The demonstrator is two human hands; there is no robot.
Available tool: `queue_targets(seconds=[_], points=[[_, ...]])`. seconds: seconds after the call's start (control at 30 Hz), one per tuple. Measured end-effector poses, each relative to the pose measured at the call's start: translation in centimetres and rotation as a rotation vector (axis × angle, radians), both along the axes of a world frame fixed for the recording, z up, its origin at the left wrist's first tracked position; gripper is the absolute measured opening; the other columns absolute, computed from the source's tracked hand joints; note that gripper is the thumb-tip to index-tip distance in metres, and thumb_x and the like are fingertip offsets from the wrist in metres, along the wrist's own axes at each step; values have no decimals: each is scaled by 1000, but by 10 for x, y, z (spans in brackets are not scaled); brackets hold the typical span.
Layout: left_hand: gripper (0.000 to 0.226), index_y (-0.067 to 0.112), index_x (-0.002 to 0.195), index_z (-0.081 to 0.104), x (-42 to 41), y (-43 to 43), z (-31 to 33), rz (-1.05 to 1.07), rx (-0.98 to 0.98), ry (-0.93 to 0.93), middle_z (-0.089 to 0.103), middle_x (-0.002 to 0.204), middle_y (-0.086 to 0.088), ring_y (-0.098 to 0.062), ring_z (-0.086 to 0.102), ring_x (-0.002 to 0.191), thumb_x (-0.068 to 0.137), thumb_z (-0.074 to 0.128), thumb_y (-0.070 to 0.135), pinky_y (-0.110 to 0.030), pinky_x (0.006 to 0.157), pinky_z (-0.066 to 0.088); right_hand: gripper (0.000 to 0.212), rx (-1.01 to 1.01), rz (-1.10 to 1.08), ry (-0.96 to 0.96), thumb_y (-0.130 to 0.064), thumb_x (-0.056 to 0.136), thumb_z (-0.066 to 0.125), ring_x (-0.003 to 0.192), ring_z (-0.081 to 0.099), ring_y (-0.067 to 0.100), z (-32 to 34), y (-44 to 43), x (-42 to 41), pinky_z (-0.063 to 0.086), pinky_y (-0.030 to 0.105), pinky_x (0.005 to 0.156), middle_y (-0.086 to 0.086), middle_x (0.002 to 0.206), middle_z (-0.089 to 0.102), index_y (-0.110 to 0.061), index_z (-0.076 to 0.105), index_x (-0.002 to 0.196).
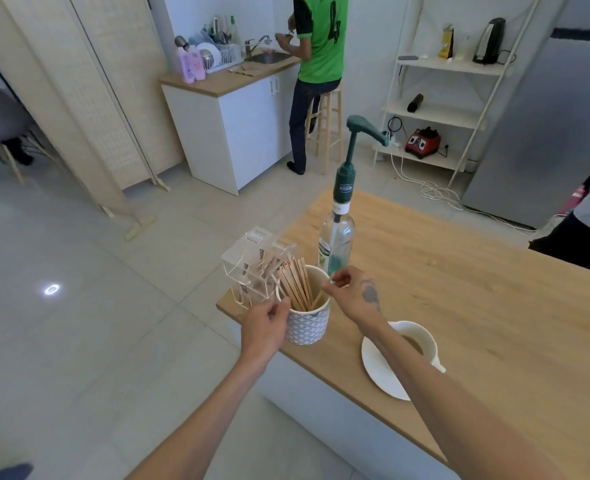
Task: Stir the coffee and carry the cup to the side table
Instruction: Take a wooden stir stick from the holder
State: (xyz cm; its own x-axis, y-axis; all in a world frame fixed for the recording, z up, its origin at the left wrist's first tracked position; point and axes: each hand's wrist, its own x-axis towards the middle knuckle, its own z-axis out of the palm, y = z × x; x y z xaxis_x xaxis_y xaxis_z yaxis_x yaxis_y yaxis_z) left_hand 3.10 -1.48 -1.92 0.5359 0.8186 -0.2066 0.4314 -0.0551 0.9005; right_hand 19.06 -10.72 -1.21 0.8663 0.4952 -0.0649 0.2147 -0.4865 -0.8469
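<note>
A white cup of coffee stands on a white saucer near the front edge of the wooden table; my right forearm crosses over part of it. A patterned holder full of wooden stir sticks stands at the table's left corner. My left hand grips the holder's left side. My right hand is at the holder's right rim, its fingertips pinching the top of one stir stick.
A syrup bottle with a green pump rises just behind the holder, and a clear plastic dispenser stands to its left. A person in a green shirt is at the sink counter. Shelves and a fridge stand at the right.
</note>
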Motion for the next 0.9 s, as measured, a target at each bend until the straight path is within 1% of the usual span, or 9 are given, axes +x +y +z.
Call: queue_targets(seconds=[0.1,0.2,0.4,0.43,0.5,0.57,0.73,0.8,0.9], points=[[42,-4,82,69,1,-3,0,20,-57,-21,70,72,-18,-22,68,63,105,63,31,-52,75,65,15,1,-14,-6,-22,80,76,68,58,8,-2,4,-2,42,18,56,-6,75,63,-13,68,89],[38,5,76,68,2,-1,1,25,-91,-21,69,69,-9,-23,69,64,106,63,29,-48,75,65,9,-9,-41,-24,-17,80,75,66,59,9,-2,8,-1,42,15,53,-5,73,64,-12,69,86],[36,8,74,67,1,3,0,7,-158,-43,69,69,-10,-23,67,64,106,63,27,-44,72,65,9,12,-91,-77,-19,86,70,69,60,11,5,8,1,39,13,51,-1,81,68,-10,69,89],[36,8,74,67,0,4,-1,-1,-167,-45,68,69,-10,-23,67,64,106,63,26,-43,72,64,9,35,-105,-95,-20,88,67,71,62,13,8,6,2,43,16,52,-2,82,68,-11,66,90],[37,10,73,66,0,6,-2,-14,-176,-50,67,67,-9,-23,66,63,106,63,26,-41,69,62,8,133,-121,-95,-23,95,59,73,69,17,12,1,5,58,32,58,2,85,71,-17,57,93],[39,12,71,65,-2,7,-2,-32,-187,-57,65,66,-9,-23,64,62,106,62,27,-37,65,59,8,258,-162,-76,-26,100,52,70,73,18,20,-4,5,62,42,59,6,86,74,-20,48,95],[42,11,70,65,-4,10,-2,-85,-216,-72,64,66,-10,-21,62,60,107,60,32,-34,61,55,10,555,-331,-136,-17,102,51,60,69,21,65,-28,4,57,29,50,9,78,74,-13,49,111],[44,10,71,64,-6,10,-2,-95,-225,-79,62,66,-9,-21,60,59,107,58,34,-35,62,53,18,569,-361,-180,-13,100,53,58,68,21,77,-44,4,57,29,51,8,75,74,-15,49,117],[53,4,69,61,-15,5,-6,-179,-210,-105,59,59,-9,-21,58,56,107,56,39,-36,58,51,25,531,-430,-193,-8,99,55,52,62,11,78,-83,3,53,22,48,6,73,72,-10,53,123]])
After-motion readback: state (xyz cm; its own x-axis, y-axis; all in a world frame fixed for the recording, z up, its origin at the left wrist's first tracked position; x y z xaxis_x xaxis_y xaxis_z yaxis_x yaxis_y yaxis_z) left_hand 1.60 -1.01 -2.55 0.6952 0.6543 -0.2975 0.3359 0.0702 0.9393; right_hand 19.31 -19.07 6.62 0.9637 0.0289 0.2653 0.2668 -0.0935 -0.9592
